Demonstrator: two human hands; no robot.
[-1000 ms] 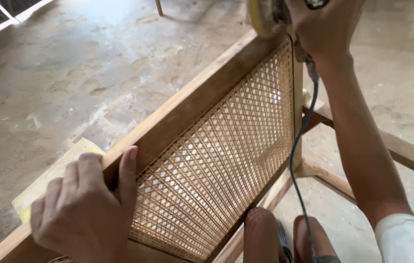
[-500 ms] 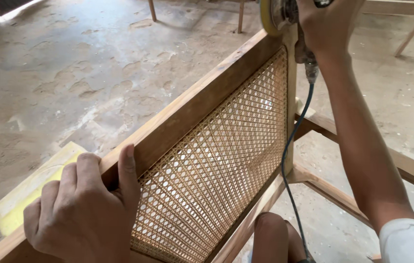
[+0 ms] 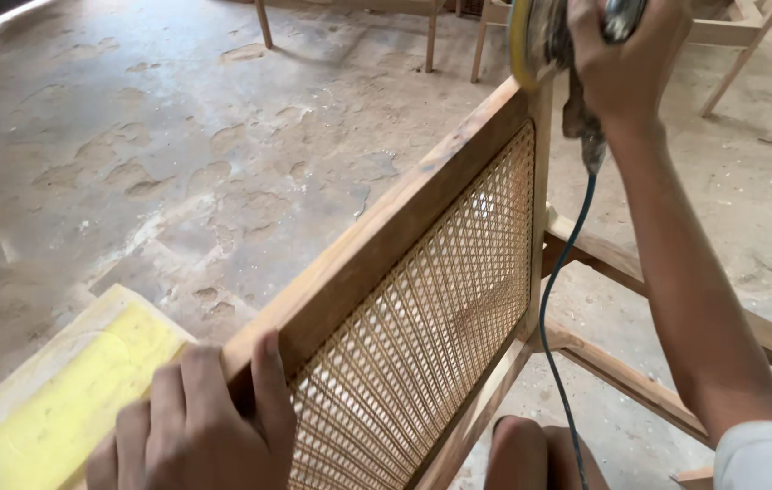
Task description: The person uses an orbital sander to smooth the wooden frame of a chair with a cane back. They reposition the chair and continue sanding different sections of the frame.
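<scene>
The left hand (image 3: 191,426) clamps the wooden frame's (image 3: 377,245) top rail to steady it, while the right hand (image 3: 626,59), wrapped around the sander (image 3: 540,36), works the far corner.

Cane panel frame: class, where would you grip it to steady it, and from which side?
Grip the flat top rail at its near end, from above, fingers curled over the edge as the left hand does. The woven cane gives no firm hold.
</scene>
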